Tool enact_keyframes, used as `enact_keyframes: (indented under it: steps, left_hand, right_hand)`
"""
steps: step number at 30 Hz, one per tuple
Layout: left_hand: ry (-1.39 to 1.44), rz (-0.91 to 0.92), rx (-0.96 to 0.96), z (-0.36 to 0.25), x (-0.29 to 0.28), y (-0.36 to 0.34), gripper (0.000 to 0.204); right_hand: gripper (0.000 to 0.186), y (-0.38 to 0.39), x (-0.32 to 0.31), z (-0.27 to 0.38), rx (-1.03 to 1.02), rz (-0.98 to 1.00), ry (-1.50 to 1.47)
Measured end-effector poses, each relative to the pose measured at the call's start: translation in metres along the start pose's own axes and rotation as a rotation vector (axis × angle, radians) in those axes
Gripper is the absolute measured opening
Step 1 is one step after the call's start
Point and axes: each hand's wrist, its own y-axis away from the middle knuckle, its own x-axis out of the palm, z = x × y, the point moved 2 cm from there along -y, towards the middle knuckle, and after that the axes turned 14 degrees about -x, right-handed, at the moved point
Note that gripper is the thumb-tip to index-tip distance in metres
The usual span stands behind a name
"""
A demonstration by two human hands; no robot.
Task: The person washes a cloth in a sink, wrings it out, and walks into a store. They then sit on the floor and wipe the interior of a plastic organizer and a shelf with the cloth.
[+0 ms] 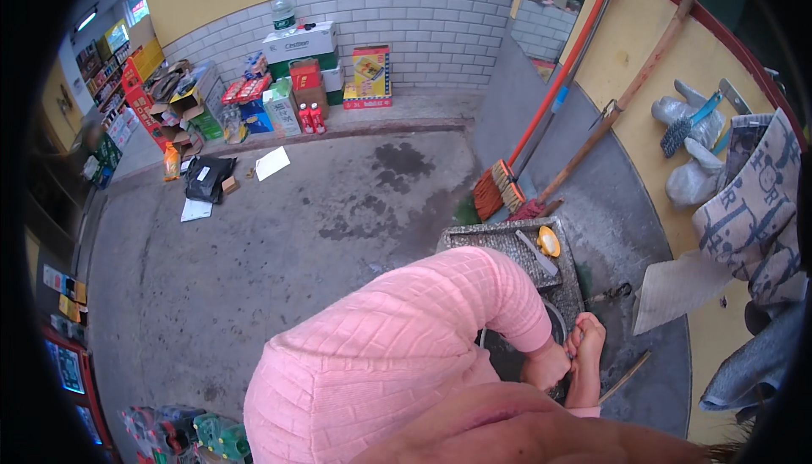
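Note:
My left hand (545,367) reaches down out of a pink sleeve and is closed, its fingers curled inward. Right beside it my right hand (587,337) is closed too, its wrist bent up from below. The two hands almost meet; whatever they grip between them is too small and hidden to make out. Under them is a round dark bucket (499,352) with a pale rim, partly covered by my left arm. It stands at a rough stone washing sink (474,236). On the sink's ledge lie a yellow soap dish (550,242) with something white in it and a pale flat-handled tool (538,254).
Brooms (501,188) and a wooden-handled mop (584,151) lean in the corner behind the sink. Cloths (753,202) hang on the right wall. A black plastic bag (210,178) and papers lie on the concrete floor. Boxes (300,45) line the tiled wall.

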Motion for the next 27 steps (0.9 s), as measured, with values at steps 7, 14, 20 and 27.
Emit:
enact_keyframes:
  steps: [7, 14, 20, 27]
  left_hand:
    - [-0.053, 0.147, -0.07, -0.011, 0.005, -0.01, 0.015]
    - [0.068, 0.026, -0.139, -0.024, -0.013, -0.009, 0.015]
    - [0.294, -0.385, -0.707, -0.048, -0.078, 0.024, 0.022]
    - [1.14, -1.077, -1.595, -0.091, -0.13, 0.106, 0.015]
  right_hand:
    - [0.014, 0.002, -0.014, -0.018, 0.013, 0.013, 0.019]
    - [0.013, 0.008, -0.026, -0.037, 0.101, 0.067, -0.27]
    - [0.044, 0.035, 0.018, -0.025, 0.306, 0.371, -0.418]
    - [0.049, 0.005, 0.043, -0.112, 0.291, 0.699, -0.26]
